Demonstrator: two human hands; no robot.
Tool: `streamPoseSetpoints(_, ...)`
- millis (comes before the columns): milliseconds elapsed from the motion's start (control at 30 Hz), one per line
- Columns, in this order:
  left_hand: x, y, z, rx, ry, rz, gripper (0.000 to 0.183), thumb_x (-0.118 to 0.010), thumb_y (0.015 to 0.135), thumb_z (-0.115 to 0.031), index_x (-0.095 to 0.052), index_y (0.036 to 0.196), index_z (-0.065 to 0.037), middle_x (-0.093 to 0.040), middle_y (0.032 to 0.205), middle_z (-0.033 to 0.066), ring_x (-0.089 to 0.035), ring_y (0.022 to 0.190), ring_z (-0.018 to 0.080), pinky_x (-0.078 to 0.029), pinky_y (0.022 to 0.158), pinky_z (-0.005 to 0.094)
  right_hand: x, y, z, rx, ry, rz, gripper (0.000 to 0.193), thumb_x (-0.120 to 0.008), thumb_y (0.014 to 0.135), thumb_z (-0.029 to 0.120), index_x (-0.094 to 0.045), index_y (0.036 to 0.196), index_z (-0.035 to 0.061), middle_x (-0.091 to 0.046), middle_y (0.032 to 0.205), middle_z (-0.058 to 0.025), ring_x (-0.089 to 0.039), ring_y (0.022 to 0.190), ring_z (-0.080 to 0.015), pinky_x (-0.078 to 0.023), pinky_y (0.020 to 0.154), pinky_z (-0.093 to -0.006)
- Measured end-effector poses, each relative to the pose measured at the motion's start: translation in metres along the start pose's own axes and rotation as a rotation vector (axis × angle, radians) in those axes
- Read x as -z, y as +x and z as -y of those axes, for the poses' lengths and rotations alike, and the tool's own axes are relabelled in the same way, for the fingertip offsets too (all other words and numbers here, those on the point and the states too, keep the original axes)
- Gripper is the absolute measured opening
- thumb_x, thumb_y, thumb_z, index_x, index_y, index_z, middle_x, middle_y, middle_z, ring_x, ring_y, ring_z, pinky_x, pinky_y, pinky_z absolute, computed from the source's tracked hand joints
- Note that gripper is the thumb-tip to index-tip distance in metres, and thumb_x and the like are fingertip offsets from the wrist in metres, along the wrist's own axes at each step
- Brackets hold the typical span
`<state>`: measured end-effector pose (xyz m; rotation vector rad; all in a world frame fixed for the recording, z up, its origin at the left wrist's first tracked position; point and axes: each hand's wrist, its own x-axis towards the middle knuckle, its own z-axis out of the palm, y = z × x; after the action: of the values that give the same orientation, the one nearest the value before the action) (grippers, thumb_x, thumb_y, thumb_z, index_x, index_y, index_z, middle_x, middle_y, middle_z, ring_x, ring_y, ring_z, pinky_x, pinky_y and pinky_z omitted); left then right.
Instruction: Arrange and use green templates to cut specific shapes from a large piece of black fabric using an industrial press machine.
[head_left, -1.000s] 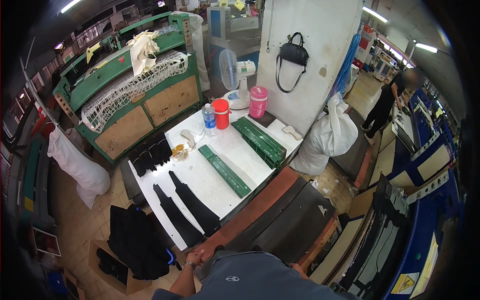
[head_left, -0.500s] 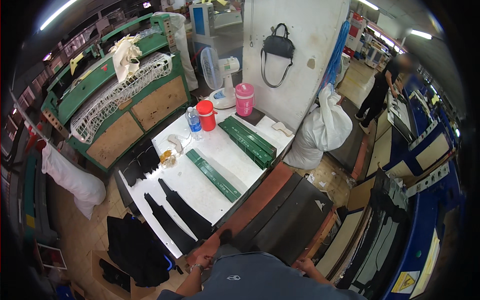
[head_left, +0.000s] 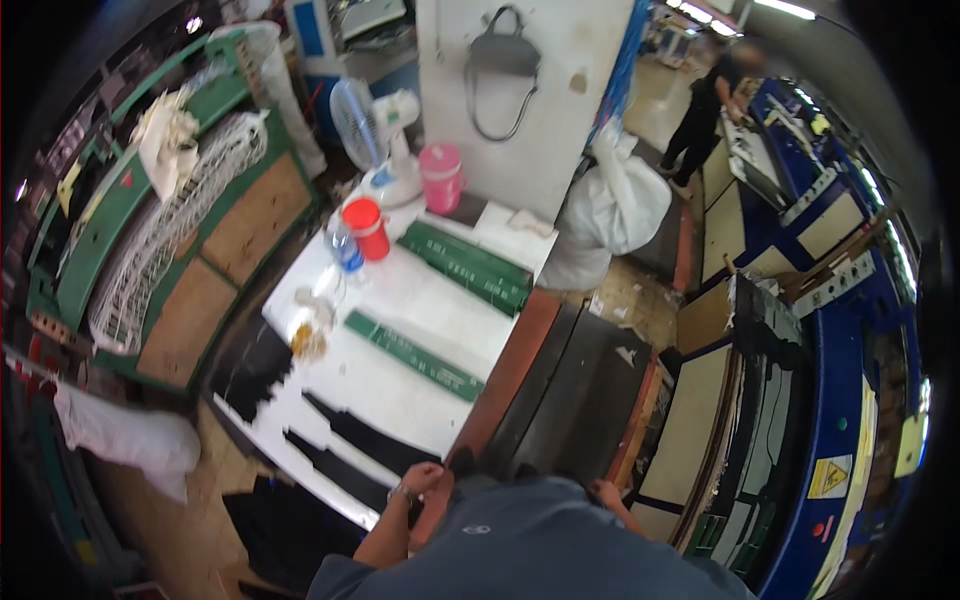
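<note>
My left hand (head_left: pixel 424 478), with a band at the wrist, is at the near edge of the white table (head_left: pixel 470 340), beside the end of a black cloth-like strip (head_left: pixel 370 438). Blur hides its fingers, and nothing can be made out in it. A second black strip (head_left: pixel 335 470) lies alongside, to the left. Low at the right side of my body, my right hand (head_left: pixel 606 492) shows only in part, its fingers hidden. Farther up the table lie a long green bar (head_left: pixel 415 357) and a wider green piece (head_left: pixel 465 268), possibly several bars together.
At the table's back stand a water bottle (head_left: pixel 346 252), red jug (head_left: pixel 366 230), pink jug (head_left: pixel 441 180) and fan (head_left: pixel 385 140). Black material (head_left: pixel 255 375) covers its left corner. A dark, red-edged platform (head_left: pixel 575 385) adjoins it on the right. White sacks stand around; a person (head_left: pixel 712 105) works beyond.
My view has turned and shifted, so the table sits farther left and is blurred. My left hand has come forward to the table's near edge; the strips and green bars keep their places.
</note>
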<state>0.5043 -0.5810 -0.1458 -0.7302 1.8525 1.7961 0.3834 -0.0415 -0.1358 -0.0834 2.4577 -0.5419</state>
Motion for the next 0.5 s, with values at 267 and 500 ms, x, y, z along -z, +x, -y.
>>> streamPoseSetpoints(267, 0.056, 0.047, -0.048, 0.25, -0.012, 0.349, 0.035, -0.063, 0.101, -0.019, -0.064, 0.135, -0.012, -0.073, 0.095, 0.0029, -0.073, 0.086, 0.0135, -0.057, 0.068, 0.0308, -0.027, -0.068, 0.0, -0.309, 0.107, -0.074, 0.045, -0.072, 0.093, 0.048, -0.08, 0.109, 0.0066, -0.077, 0.105, -0.0191, -0.073, 0.104, -0.0378, -0.057, 0.092, -0.0475)
streamPoseSetpoints(500, 0.045, 0.048, -0.066, 0.318, 0.086, 0.194, 0.03, -0.064, 0.105, -0.022, -0.065, 0.133, -0.013, -0.072, 0.092, 0.0008, -0.073, 0.084, 0.0132, -0.06, 0.073, 0.0297, -0.052, -0.086, -0.021, -0.41, 0.159, -0.064, 0.046, -0.07, 0.095, 0.05, -0.081, 0.111, 0.0081, -0.077, 0.108, -0.0189, -0.073, 0.104, -0.0368, -0.057, 0.093, -0.0474)
